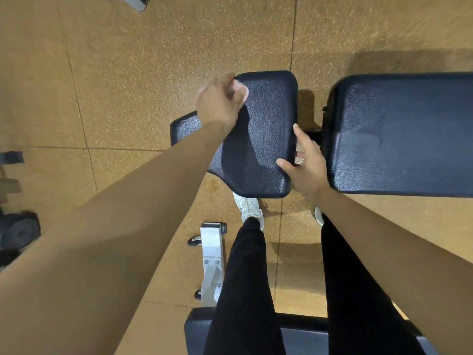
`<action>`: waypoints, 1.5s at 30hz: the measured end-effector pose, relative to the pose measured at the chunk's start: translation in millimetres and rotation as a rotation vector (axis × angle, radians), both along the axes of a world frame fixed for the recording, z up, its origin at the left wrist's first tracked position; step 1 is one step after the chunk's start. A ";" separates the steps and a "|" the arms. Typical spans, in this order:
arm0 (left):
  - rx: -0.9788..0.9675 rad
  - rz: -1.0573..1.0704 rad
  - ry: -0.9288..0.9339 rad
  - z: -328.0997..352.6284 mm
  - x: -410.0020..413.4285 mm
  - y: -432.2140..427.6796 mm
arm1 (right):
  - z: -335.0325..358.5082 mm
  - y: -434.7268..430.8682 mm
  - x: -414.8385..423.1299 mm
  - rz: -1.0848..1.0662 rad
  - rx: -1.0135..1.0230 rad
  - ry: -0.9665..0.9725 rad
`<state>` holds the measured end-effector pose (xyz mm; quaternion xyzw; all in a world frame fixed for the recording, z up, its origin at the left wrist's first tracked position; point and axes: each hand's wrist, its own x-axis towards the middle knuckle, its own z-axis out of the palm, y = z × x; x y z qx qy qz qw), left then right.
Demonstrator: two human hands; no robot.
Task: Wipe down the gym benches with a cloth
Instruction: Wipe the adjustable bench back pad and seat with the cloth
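A dark blue padded bench seat [258, 139] lies just ahead of me, with the longer back pad [404, 134] to its right across a narrow gap. My left hand [220, 103] is closed around a small white cloth [240, 88] and presses it on the seat's far left corner. Only a bit of the cloth shows past my fingers. My right hand [304, 162] rests on the seat's right edge, thumb on the pad and fingers reaching into the gap.
My legs in black trousers and white shoes [249, 208] stand at the seat's near edge. A white metal bench frame [211, 262] with small wheels sits on the speckled tan floor. Another dark pad [302, 334] lies below. Dumbbells [18, 231] are at the left.
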<state>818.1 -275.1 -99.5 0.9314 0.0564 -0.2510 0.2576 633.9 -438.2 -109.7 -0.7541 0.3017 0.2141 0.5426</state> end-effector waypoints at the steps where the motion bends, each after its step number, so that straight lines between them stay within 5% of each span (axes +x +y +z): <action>1: 0.020 -0.003 -0.028 -1.5 3.2 -7.3 | -1.2 -0.9 -0.1 0.006 -0.004 0.007; 5: 0.070 -0.117 -0.080 -6.8 16.2 -37.1 | -5.7 -6.2 -1.5 0.017 0.035 0.003; 14: 0.109 -0.735 -0.213 -27.7 1.0 -63.8 | -5.7 -30.3 -2.6 0.112 0.038 0.040; 23: -0.019 -0.844 -0.238 -15.8 -68.5 -43.9 | 8.8 -46.9 -27.7 0.194 -0.008 0.052; 28: -0.067 -0.510 -0.345 6.1 -118.5 -41.3 | 35.4 -54.0 -30.9 0.223 -0.001 0.104; 31: -0.185 -0.138 -0.208 36.7 -138.9 -43.6 | 60.1 -47.3 -23.7 0.158 0.076 0.050; 35: -0.578 0.351 0.023 84.6 -166.3 -38.4 | 90.0 -22.4 -2.8 0.185 0.282 0.015; 38: -0.732 0.702 0.105 111.0 -193.0 -16.0 | 99.0 -5.5 10.2 0.281 0.118 -0.006; 45: -0.608 1.132 0.174 163.0 -287.4 73.0 | 127.4 19.5 26.4 0.537 -0.160 -0.014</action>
